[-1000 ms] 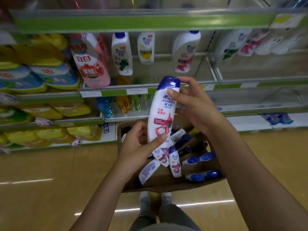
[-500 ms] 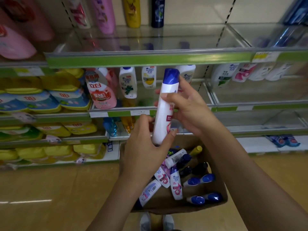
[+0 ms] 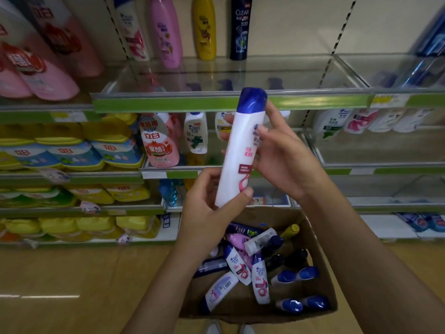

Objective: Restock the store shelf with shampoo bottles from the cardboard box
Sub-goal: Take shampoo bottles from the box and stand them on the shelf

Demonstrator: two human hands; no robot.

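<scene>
One white shampoo bottle (image 3: 237, 150) with a blue cap, held upright in front of the green-edged glass shelf (image 3: 168, 102), above the cardboard box (image 3: 322, 268). Two hands on it: left hand (image 3: 207, 213) cupping the base, thumb pressed against the lower right side and fingers curled behind; right hand (image 3: 284, 153) gripping the upper half, thumb on the label, fingertips wrapped round the far side and showing past the left edge. In the box, roughly a dozen bottles lying jumbled: white ones with blue caps, two or three dark ones, one pink, one with a yellow cap; exact count hard to tell where they overlap. On the glass shelf, four upright bottles in a row: one white (image 3: 131, 27), one pink (image 3: 166, 30), one yellow (image 3: 204, 27), one dark (image 3: 239, 27). Compared with half a second ago: bottle raised higher relative to the shelving, cap now level with the green shelf edge rather than below it; turned more edge-on, less of the label showing; both grips unchanged; box contents undisturbed.
</scene>
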